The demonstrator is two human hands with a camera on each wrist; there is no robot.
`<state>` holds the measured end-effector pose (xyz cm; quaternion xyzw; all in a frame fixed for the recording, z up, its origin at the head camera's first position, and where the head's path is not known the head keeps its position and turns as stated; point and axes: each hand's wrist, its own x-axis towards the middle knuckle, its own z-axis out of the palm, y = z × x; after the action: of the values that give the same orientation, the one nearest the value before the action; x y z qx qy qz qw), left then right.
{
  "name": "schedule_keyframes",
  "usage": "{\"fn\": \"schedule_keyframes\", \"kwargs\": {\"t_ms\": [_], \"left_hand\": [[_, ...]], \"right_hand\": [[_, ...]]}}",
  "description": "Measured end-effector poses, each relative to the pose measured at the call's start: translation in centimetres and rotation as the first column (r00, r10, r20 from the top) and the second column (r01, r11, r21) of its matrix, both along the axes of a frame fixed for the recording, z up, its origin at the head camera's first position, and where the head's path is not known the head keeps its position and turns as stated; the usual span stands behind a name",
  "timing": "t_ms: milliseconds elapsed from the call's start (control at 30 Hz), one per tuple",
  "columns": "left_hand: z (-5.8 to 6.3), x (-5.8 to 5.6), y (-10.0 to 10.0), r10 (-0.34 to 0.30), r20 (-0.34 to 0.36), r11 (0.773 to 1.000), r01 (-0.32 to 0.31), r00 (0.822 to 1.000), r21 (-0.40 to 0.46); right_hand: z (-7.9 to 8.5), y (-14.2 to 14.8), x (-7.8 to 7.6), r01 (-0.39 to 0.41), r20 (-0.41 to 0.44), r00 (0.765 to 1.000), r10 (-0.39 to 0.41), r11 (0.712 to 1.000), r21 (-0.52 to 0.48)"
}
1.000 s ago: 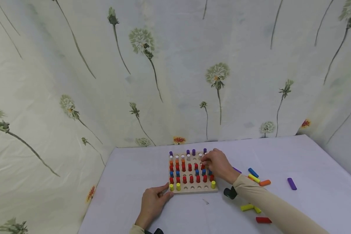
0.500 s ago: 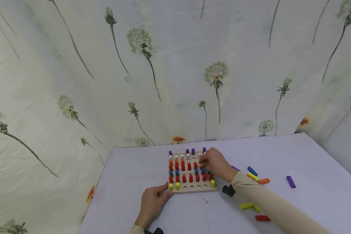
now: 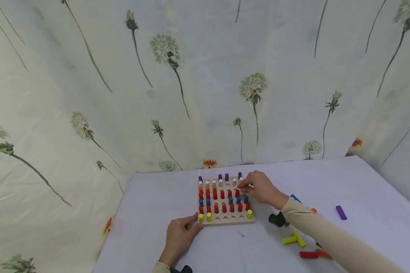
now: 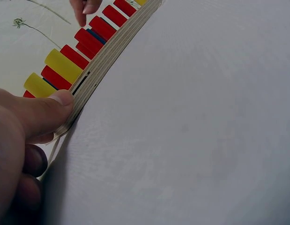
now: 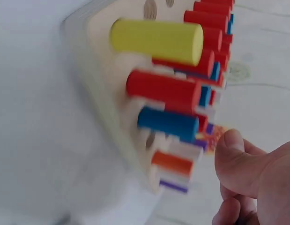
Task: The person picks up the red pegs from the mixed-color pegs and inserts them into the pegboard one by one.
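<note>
A wooden pegboard (image 3: 225, 223) with rows of coloured pegs lies flat on the table. My left hand (image 3: 179, 237) grips its near left corner, the thumb pressing the edge beside two yellow pegs (image 4: 63, 66). Over the board's right side hovers my right hand (image 3: 261, 188), fingers bent and thumb close to the index finger. No peg shows between its fingertips. Just below and left of them stands a red peg (image 3: 237, 193), near a blue peg (image 3: 246, 198). In the right wrist view an orange peg (image 5: 172, 163) stands beside the thumb, apart from it.
Loose pegs lie right of the board: yellow pegs (image 3: 289, 240), a red peg (image 3: 308, 254), an orange peg (image 3: 324, 253) and a purple peg (image 3: 341, 212). The right forearm hides part of them. Flowered cloth (image 3: 205, 94) hangs behind the table.
My right hand has drawn back slightly to the right, uncovering the upright red peg and a blue peg. My left hand keeps its place on the board's corner.
</note>
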<state>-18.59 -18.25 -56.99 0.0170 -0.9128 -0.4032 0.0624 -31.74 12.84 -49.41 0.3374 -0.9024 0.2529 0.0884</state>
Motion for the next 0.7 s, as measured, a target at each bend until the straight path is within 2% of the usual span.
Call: {"fn": "schedule_keyframes", "kwargs": {"t_ms": [200,400,600,700], "left_hand": [[0.2,-0.1,0.0,0.005,0.008,1.000,-0.005,1.000,-0.002],[0.3,0.0,0.1,-0.002,-0.016,1.000,0.002,1.000,0.000],[0.2,0.2,0.0,-0.028,-0.030,0.999,0.029,0.999,0.017],[0.0,0.2,0.0,-0.038,-0.032,0.999,0.038,0.999,0.014]], "right_hand": [[2.2,4.1,0.9,0.007,0.008,1.000,-0.007,0.999,0.032],[4.3,7.9,2.7,0.044,0.116,0.992,-0.058,0.992,0.115],[4.6,11.0,6.1,-0.027,0.270,0.962,-0.031,0.978,0.208],[4.4,12.1,8.1,-0.018,0.362,0.929,-0.073,0.970,0.243]]}}
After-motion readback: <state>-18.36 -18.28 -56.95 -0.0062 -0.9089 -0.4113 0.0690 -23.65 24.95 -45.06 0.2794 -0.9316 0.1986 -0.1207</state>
